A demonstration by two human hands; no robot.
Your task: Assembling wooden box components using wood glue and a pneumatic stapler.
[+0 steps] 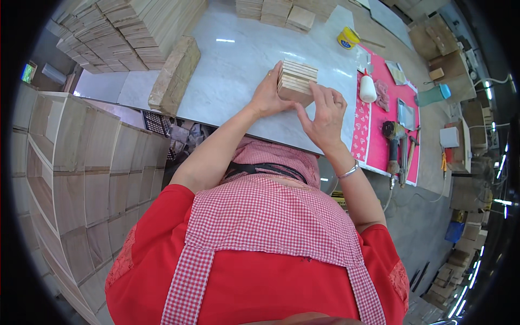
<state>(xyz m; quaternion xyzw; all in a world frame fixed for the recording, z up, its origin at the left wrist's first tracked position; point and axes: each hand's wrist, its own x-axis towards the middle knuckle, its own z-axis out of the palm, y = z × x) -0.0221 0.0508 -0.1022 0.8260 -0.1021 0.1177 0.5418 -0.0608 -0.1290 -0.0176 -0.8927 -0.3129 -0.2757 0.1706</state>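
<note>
A stack of thin pale wooden boards point(297, 79) stands on the glossy white marbled tabletop point(225, 81). My left hand point(267, 93) is closed against the stack's left side, its thumb along the near face. On the right side, my right hand point(326, 115) presses its bent fingers to the stack's edge, with the thumb reaching toward the left thumb at the near bottom. Both hands grip the stack between them. Its underside is hidden, so I cannot tell whether it touches the table.
A worn wooden block point(174, 76) lies along the table's left edge, before tall piles of boards point(124, 27). Wooden boxes point(92, 141) are stacked at left. On the right are a yellow tub point(348, 38), a white glue bottle point(368, 88), an air nailer point(393, 143) and a hammer point(412, 154).
</note>
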